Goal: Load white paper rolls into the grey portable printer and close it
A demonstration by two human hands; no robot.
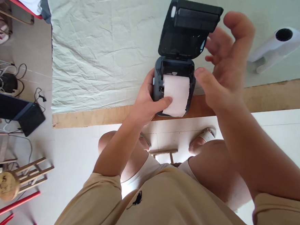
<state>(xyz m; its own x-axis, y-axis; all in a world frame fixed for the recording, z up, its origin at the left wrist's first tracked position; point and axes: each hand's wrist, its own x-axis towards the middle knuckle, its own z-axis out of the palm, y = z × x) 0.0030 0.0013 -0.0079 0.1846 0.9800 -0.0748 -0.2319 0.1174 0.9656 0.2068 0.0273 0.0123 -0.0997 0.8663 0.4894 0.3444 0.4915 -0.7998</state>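
A small dark label printer (157, 77) is at the table's near edge, its black lid (184, 39) swung up and away from me. White paper (178, 88) lies in its bay and hangs over the near side. My left hand (150, 100) grips the printer's left side, thumb pressed on the paper. My right hand (228, 59) is raised at the right of the printer, its fingers apart and curved near the lid's right edge. Nothing shows in that hand; whether its fingertips touch the lid I cannot tell.
A white handheld device (277, 47) with a dark round end lies at the right on the pale green cloth (105, 47). The table's wooden edge (93, 117) runs in front of me. Off to the left stand a wooden stool (8, 185), a laptop (14, 108) and loose cables.
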